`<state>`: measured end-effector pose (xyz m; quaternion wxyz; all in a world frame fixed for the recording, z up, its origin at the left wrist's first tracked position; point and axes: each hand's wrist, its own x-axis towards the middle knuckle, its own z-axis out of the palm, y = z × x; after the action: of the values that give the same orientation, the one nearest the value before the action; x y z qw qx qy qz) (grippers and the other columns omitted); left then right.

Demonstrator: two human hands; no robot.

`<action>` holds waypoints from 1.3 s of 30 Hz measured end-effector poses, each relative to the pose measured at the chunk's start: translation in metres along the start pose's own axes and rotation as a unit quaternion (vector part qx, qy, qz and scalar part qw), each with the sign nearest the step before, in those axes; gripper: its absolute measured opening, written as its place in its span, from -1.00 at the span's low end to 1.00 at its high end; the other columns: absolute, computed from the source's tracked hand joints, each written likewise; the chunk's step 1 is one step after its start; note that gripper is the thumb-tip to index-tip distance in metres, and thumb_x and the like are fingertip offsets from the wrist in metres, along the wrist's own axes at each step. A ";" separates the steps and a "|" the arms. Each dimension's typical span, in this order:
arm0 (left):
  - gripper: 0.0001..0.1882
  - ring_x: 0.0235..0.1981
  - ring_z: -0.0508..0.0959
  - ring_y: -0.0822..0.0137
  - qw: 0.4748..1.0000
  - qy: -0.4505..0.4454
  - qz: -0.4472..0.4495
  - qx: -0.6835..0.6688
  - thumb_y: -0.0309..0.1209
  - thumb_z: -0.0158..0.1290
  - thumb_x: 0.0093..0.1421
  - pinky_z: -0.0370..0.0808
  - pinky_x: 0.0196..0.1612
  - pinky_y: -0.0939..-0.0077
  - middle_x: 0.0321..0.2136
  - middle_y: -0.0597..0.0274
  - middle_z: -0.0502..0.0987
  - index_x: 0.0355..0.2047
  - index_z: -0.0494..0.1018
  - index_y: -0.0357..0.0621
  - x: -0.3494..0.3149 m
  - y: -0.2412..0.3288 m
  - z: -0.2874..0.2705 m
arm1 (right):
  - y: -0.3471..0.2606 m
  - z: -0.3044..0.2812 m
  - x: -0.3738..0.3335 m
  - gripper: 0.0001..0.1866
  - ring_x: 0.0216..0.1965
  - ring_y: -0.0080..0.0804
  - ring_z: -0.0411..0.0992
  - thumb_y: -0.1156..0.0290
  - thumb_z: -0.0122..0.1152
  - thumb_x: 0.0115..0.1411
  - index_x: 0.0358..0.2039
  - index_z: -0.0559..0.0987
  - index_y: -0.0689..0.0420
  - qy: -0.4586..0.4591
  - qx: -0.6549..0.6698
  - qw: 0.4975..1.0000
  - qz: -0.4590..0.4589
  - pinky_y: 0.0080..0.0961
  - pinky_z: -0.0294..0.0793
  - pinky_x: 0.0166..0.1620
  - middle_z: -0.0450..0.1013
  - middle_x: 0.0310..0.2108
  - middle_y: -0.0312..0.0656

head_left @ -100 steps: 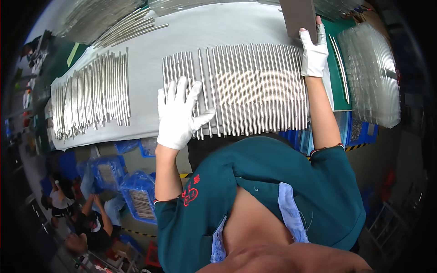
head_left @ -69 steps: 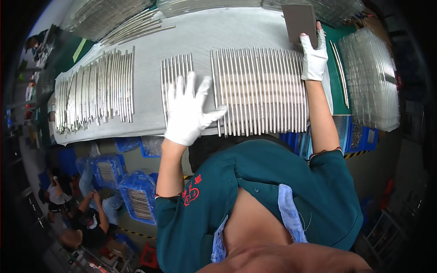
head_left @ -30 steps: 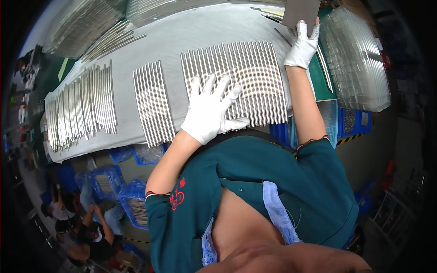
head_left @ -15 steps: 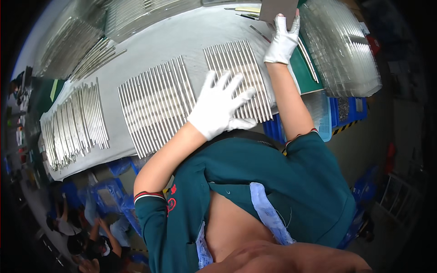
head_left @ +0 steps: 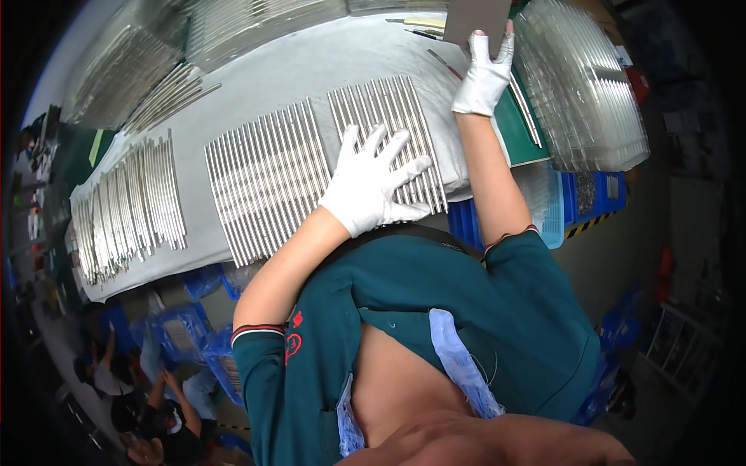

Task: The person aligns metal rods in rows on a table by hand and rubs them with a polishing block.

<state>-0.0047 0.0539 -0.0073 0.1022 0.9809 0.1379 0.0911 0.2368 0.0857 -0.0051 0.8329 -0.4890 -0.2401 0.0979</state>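
My left hand [head_left: 369, 186], in a white glove, lies with its fingers spread on a row of thin silvery metal rods [head_left: 413, 116]. To its left is a wider row of similar rods [head_left: 264, 175], laid side by side. At the far right of the table, my right hand [head_left: 483, 84], gloved with some fingertips bare, grips the lower edge of a flat grey-brown board [head_left: 475, 19]. Part of the board is cut off by the picture's upper edge, so its full shape is hidden.
More rods lie in an uneven row [head_left: 132, 208] at left and a loose pile [head_left: 167, 97] behind. Clear plastic trays [head_left: 579, 93] are stacked at right and along the back. Blue bins [head_left: 594, 190] stand below the table. Other people [head_left: 167, 412] sit at lower left.
The row of rods under my left hand has shifted slightly left, toward the middle row, narrowing the gap. My left hand has moved a little with it. My right hand still holds the board.
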 end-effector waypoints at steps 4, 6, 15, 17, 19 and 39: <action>-0.14 0.26 0.29 -0.34 0.999 0.022 -0.043 -0.001 0.39 0.01 0.09 0.06 0.32 -0.36 0.28 -0.18 0.30 0.33 0.31 0.29 -0.027 -0.001 -0.009 | 0.017 0.001 -0.004 -0.33 0.14 -0.50 0.42 0.36 0.39 0.23 0.34 0.38 0.02 -0.104 -0.169 0.979 -0.055 -0.55 0.40 0.18 0.44 0.19 -0.21; -0.14 0.27 0.28 -0.34 0.998 0.024 -0.052 -0.010 0.35 0.04 0.11 0.07 0.34 -0.29 0.27 -0.21 0.30 0.32 0.33 0.19 -0.042 -0.003 -0.016 | 0.022 0.006 -0.006 -0.33 0.20 -0.34 0.40 0.29 0.36 0.24 0.35 0.36 -0.01 -0.184 -0.219 0.956 -0.059 -0.44 0.34 0.26 0.42 0.23 -0.17; -0.08 0.38 0.16 -0.27 0.909 0.047 -0.380 0.167 0.39 -0.05 0.18 -0.05 0.41 -0.17 0.33 -0.31 0.22 0.36 0.28 0.05 -0.146 -0.080 -0.046 | -0.055 0.079 0.002 -0.46 0.06 -0.10 0.49 0.14 0.28 0.16 0.15 0.52 0.02 -0.430 -0.578 0.676 -0.155 -0.24 0.41 0.16 0.51 0.05 -0.05; -0.07 0.40 0.14 -0.20 0.891 0.032 -0.424 0.162 0.37 -0.07 0.20 -0.08 0.44 -0.10 0.34 -0.30 0.20 0.37 0.25 -0.02 -0.162 -0.085 -0.043 | -0.058 0.084 0.001 -0.45 0.10 -0.12 0.48 0.16 0.28 0.17 0.16 0.51 0.04 -0.436 -0.545 0.680 -0.222 -0.25 0.40 0.19 0.50 0.11 -0.07; -0.07 0.41 0.13 -0.17 0.883 0.024 -0.444 0.149 0.36 -0.07 0.22 -0.09 0.44 -0.08 0.35 -0.29 0.19 0.37 0.24 -0.05 -0.169 -0.086 -0.034 | -0.036 0.071 0.006 -0.42 0.22 -0.09 0.38 0.17 0.26 0.18 0.19 0.48 0.12 -0.389 -0.512 0.685 -0.343 -0.26 0.32 0.28 0.44 0.18 -0.02; -0.36 0.25 0.31 -0.21 0.919 0.116 -0.349 0.140 -0.06 0.04 0.33 0.16 0.30 0.00 0.26 -0.38 0.28 0.27 0.34 -0.24 -0.174 -0.092 -0.018 | 0.003 0.029 -0.068 -0.36 0.34 -0.06 0.19 -0.04 0.07 0.28 0.31 0.40 -0.04 -0.678 -0.342 0.534 -0.372 -0.17 0.12 0.39 0.26 0.31 -0.01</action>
<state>-0.1959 0.0931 -0.0365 -0.0278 0.8575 0.4938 0.1421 0.1636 0.0820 -0.0169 0.1515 -0.3905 -0.9080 -0.0078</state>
